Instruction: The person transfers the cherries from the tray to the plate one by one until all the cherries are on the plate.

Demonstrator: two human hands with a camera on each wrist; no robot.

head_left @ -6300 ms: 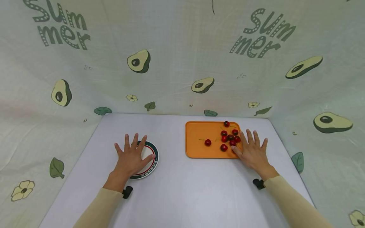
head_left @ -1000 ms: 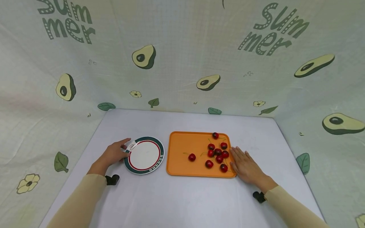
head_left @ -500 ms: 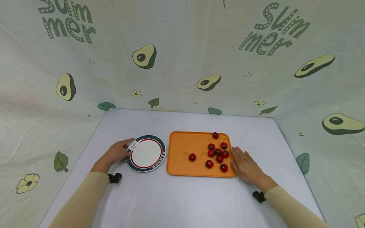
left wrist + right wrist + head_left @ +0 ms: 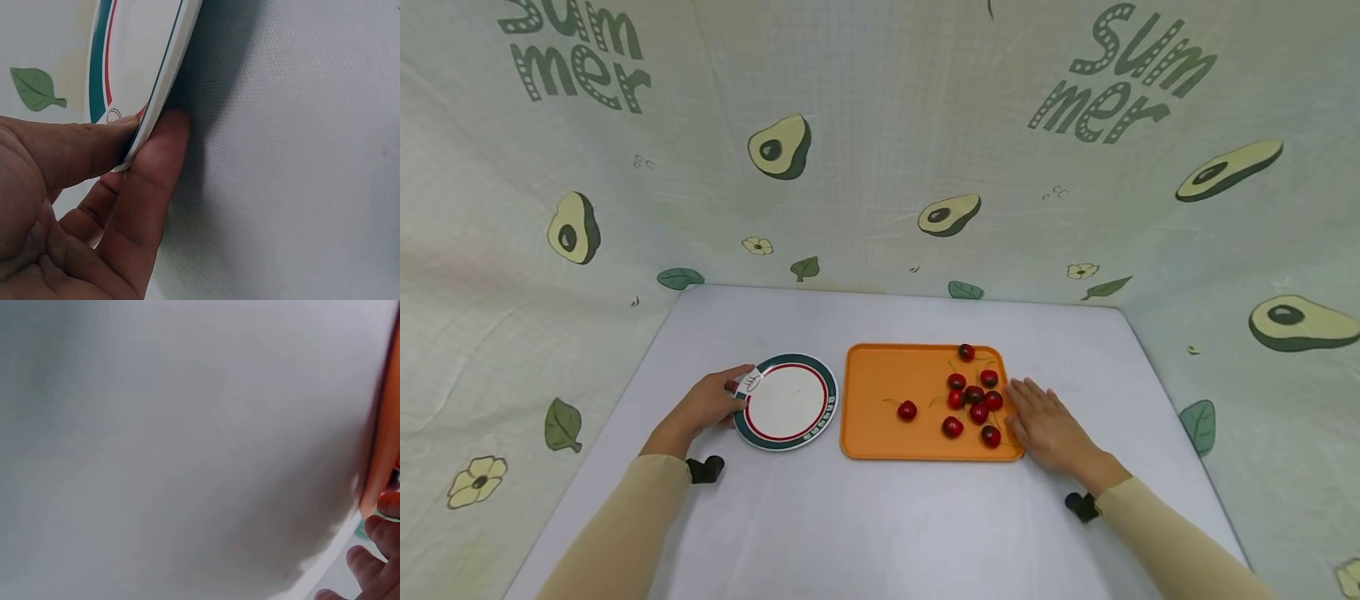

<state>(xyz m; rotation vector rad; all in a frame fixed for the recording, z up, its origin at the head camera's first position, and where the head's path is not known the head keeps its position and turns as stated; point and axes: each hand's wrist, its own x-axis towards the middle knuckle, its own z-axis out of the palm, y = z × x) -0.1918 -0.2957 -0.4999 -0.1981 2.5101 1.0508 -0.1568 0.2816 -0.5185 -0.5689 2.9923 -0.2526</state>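
1. Here's the left hand (image 4: pixel 703 404) on the plate (image 4: pixel 786 402), thumb over the decorated rim, a finger tucked underneath: a narrow, pinching hold.
2. The plate sits left of the orange tray (image 4: pixel 872 392), just beside it and apart from it, over the white tabletop (image 4: pixel 850 533).
3. How will it handle? Stiff, I'd judge, fairly light, its glossy face perhaps a bit slippery; the rim looks the right place to take hold, and a hard knock could chip it.
4. Over to the right hand (image 4: pixel 1054 433): fingers straight and close together at the tray's right edge, gripping nothing. The wrist view cuts them off, so firm contact is hard to call.
5. And the cherries (image 4: pixel 974 395), mostly bunched toward that side, one lying off to the left: likely light, smooth, easily bruised, so pinch them gently or lift by the stems.
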